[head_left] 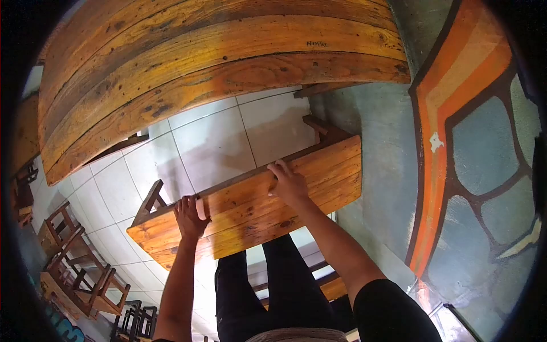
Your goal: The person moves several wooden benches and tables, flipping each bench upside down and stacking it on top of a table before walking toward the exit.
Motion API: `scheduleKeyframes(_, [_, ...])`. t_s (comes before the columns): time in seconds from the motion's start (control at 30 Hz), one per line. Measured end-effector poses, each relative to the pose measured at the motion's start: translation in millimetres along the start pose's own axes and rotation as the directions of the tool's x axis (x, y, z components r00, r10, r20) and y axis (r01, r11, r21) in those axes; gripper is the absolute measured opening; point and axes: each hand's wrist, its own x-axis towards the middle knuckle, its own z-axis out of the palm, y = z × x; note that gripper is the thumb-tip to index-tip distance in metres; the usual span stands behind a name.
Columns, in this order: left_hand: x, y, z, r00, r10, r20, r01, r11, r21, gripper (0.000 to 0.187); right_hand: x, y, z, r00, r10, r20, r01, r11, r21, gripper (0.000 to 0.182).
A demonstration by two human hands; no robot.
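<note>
A wooden bench [245,211] of varnished planks is in front of my legs, its far edge slanting up to the right. My left hand [191,218] grips that edge near the bench's left end, fingers over it and thumb on the planks. My right hand [289,183] holds the same edge right of the middle, fingertips curled at the rim. Bench legs show past the far edge at both ends. The bench's right end is close to the wall.
Beyond the bench stands a large wooden table [228,48] with lettering carved in its top. A painted wall [387,171] runs along the right. White floor tiles [211,142] show between table and bench. Stacked wooden stools [85,273] are at the lower left.
</note>
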Motion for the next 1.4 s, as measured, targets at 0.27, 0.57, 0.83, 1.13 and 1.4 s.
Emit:
scheduleKeyframes(0.27, [-77.5,22.2,7.7,0.998,-0.047,0.034,0.052,0.988,-0.146,0.054,-77.0,10.0,26.8,0.994,0.098,0.050,-0.101,0.992,0.079,0.063])
scheduleKeyframes(0.57, [-94.6,-3.4,27.0,1.000,-0.016,0.022,0.023,0.933,-0.359,0.044,-76.0,4.4,32.7,0.993,-0.067,-0.093,0.074,0.995,0.070,0.063])
scheduleKeyframes(0.83, [-120.3,-24.2,12.7,0.990,-0.141,-0.012,0.135,0.970,-0.200,0.069,-81.2,104.3,-2.4,0.795,0.405,-0.451,-0.213,0.884,0.416,0.057])
scheduleKeyframes(1.13, [-186.9,-158.2,3.0,0.522,-0.777,-0.352,0.750,0.615,-0.244,0.101,-56.4,134.9,-23.2,0.760,0.566,-0.318,0.008,0.482,0.876,0.036])
scheduleKeyframes(1.4, [-202.7,-198.1,76.7,0.480,-0.850,-0.218,0.616,0.503,-0.606,0.090,16.9,-136.8,60.8,0.964,-0.175,0.199,-0.105,0.436,0.894,0.043])
